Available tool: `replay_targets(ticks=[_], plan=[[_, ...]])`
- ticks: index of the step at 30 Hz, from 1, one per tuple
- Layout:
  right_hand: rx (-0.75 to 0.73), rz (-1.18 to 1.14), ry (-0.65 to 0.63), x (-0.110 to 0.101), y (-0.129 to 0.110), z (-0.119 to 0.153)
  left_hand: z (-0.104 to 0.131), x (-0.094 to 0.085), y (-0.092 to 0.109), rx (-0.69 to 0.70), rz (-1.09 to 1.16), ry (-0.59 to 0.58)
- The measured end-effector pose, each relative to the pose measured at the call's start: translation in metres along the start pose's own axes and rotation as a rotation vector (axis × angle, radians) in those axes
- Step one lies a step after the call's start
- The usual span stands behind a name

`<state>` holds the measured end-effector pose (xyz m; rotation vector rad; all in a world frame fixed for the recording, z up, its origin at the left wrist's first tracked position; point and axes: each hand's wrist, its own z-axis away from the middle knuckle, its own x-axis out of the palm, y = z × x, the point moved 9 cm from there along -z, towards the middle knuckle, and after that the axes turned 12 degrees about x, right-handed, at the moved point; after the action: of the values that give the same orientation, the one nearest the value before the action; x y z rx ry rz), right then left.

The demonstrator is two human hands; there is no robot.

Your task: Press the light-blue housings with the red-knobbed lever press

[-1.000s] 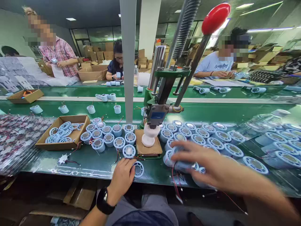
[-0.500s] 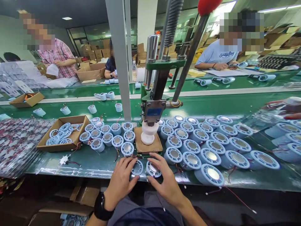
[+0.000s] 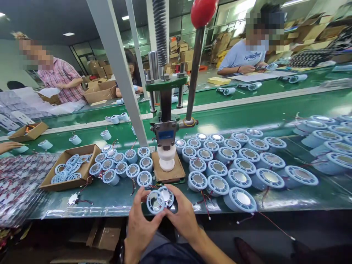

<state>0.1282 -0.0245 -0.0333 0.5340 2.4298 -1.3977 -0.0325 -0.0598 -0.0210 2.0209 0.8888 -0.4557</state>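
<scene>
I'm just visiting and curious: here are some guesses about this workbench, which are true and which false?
1. Both hands hold parts near the bench edge. True: the left hand holds a grille ring, the right hand a round housing.
2. The press handle has a blue knob. False: the knob is red.
3. The cardboard box of rings sits left of the press. True.
4. The white press head rests on bare belt. False: the head stands on a brown pad.
5. The housings right of the press are stacked in towers. False: the housings lie in single-layer rows.
</scene>
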Motion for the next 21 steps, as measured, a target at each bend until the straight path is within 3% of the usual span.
replay_targets(ticks=[6, 14, 18, 21], plan=[[0.047, -0.006, 0.078, 0.006, 0.004, 0.008, -0.020, 0.029, 0.021, -0.050, -0.038, -0.095], [0.001, 0.042, 0.142, -0.001, -0.005, 0.005, -0.015, 0.029, 0.021, -0.181, -0.046, -0.009], [0.057, 0.027, 0.044, 0.008, 0.000, 0.004, -0.010, 0.033, 0.020, -0.182, -0.019, 0.027], [0.057, 0.040, -0.072, 0.012, 0.004, 0.006, -0.005, 0.042, 0.019, -0.161, 0.006, -0.008]])
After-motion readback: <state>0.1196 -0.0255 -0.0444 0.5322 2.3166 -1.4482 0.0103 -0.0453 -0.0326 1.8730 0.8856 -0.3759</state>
